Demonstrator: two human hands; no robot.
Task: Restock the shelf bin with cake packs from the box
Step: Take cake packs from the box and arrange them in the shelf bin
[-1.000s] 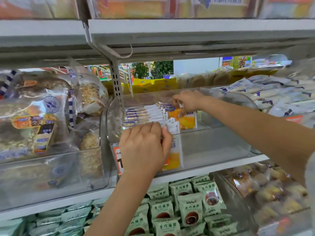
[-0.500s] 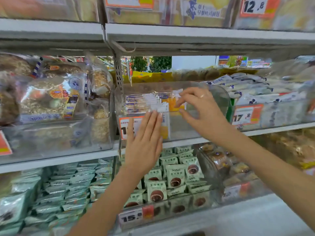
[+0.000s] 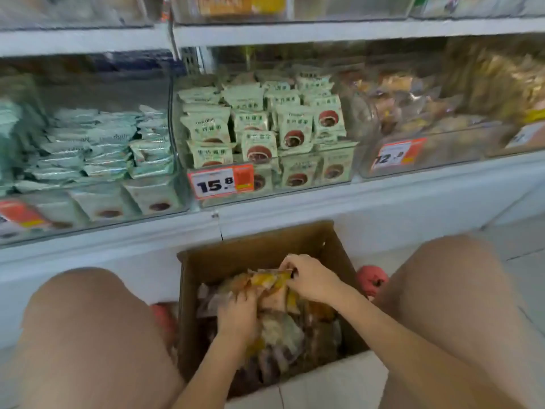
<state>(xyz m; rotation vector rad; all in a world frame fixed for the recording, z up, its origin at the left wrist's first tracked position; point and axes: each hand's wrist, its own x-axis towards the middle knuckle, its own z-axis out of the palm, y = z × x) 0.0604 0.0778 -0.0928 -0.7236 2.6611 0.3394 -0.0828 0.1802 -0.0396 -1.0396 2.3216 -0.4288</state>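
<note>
Presently both hands, left hand (image 3: 237,315) and right hand (image 3: 309,277), grip a bundle of orange-and-clear plastic cake packs (image 3: 269,283) inside the open brown cardboard box (image 3: 206,261) beneath them, a pick-up step by my judgement; next, lift them clear toward the bin.

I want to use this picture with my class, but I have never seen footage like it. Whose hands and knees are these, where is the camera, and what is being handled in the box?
There is no machine here. A person wears a wide-angle camera on the head, looking forward and down, so you see their own knees and hands. They crouch over an open cardboard box on the floor, below shop shelves. Both hands are in the box: the left hand and the right hand each curl their fingers around a bunch of orange-and-clear cake packs. Above, a clear shelf bin holds green packs behind a 15.8 price tag.
</note>
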